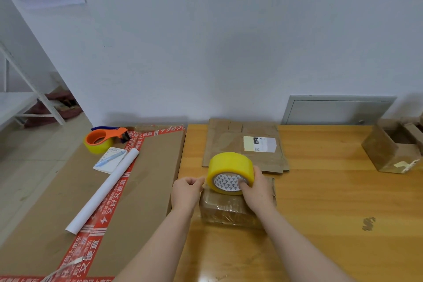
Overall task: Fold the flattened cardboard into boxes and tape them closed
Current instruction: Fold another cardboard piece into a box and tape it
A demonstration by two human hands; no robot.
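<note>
Above the box (229, 210), right hand (258, 188) grips the light, stiff tape roll (230, 173) through its core; left hand (186, 190) apparently pinches the sticky tape end beside it.

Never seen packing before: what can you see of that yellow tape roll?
The tape roll is a wide, glossy yellow ring, its core printed with grey triangles. It stands on edge over a small taped box. The right hand grips it, a finger in the core; the left hand pinches at its edge.
</note>
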